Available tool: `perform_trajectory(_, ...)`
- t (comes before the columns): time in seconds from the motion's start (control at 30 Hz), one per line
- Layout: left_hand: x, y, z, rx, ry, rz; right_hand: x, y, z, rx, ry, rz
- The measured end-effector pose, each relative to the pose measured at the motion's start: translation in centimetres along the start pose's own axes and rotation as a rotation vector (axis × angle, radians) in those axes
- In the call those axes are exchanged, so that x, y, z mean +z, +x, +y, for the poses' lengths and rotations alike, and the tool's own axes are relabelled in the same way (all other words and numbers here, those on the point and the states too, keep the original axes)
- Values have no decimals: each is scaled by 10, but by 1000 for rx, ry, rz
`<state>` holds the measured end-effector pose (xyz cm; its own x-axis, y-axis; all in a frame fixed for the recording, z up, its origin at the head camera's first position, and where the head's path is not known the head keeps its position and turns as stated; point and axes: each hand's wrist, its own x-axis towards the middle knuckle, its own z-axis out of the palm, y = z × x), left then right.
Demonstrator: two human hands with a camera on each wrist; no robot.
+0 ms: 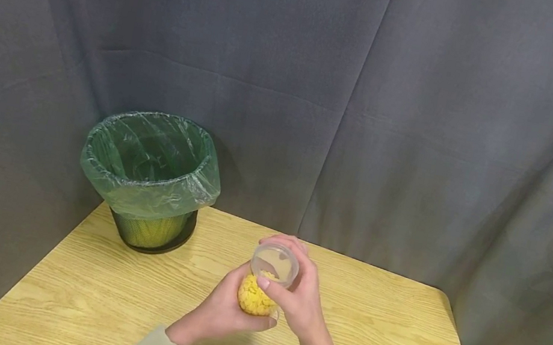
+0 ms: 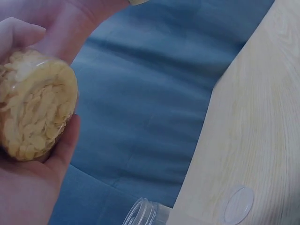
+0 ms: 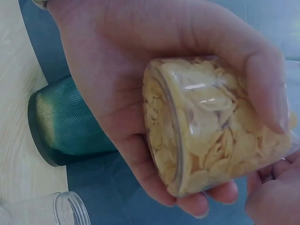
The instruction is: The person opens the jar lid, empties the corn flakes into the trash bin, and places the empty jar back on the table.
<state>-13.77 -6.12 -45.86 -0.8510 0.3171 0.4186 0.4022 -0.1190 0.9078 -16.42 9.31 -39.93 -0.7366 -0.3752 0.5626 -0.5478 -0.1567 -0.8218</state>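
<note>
My left hand [image 1: 227, 304] grips a clear jar of yellow flakes [image 1: 253, 300], its fingers round the side. In the right wrist view the jar [image 3: 211, 122] is filled with flakes up to its mouth. A round translucent lid [image 1: 285, 259] is tilted over the jar's mouth. My right hand [image 1: 303, 302] holds that lid, thumb on its near edge and fingers behind the far side. The left wrist view shows the flake-filled base of the jar [image 2: 42, 117].
A second clear jar [image 3: 33, 211], with no flakes showing, stands open on the wooden table [image 1: 382, 330]. At the back left is a mesh bin [image 1: 151, 231] lined with a green bag [image 1: 161, 202]. Dark grey curtains [image 1: 276, 44] enclose the table's back and sides.
</note>
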Motion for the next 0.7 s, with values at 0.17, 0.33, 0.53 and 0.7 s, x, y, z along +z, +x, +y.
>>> perform_trajectory(0.17, 0, 1, 1, 21, 1, 3, 0, -1, 0, 6, 4, -31)
perform_trajectory(0.33, -1, 1, 2, 42, 19, 49, 3, -3, 1, 24, 24, 10)
perform_trajectory(0.53, -1, 3, 3, 89, 91, 132, 7, -3, 0, 53, -26, 131)
perform_trajectory(0.7, 0, 2, 4, 88, 97, 143, 10, -3, -2, 45, -21, 126)
